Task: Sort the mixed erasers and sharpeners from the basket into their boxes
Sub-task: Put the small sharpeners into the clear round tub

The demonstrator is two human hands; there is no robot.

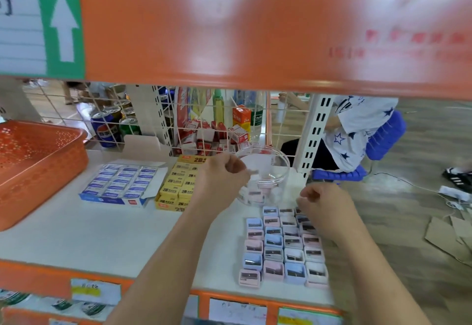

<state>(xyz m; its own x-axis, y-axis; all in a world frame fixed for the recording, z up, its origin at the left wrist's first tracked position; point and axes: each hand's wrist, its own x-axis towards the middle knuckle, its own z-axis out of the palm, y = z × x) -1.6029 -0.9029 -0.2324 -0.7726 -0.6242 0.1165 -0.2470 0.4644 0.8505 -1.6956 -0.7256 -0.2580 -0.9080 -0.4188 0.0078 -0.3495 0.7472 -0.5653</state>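
A clear round jar (pixel 270 168) stands at the back of the white shelf (pixel 102 232) with a few sharpeners at its bottom. My left hand (pixel 222 175) pinches the jar's near left rim with curled fingers. My right hand (pixel 318 198) hovers to the right of the jar, fingers curled, and nothing shows in it. Below it, pastel pink, blue and white sharpeners (pixel 283 246) lie in neat rows. A blue eraser box (pixel 122 184) and a yellow 2B eraser box (pixel 178 184) sit open to the left. The orange basket (pixel 33 168) stands at the far left.
A wide orange shelf beam (pixel 255 30) hangs low across the top of the view. A wire grid (pixel 204 120) backs the shelf, with cans and small red cartons behind it. A seated person (pixel 357 130) is beyond the white upright at right.
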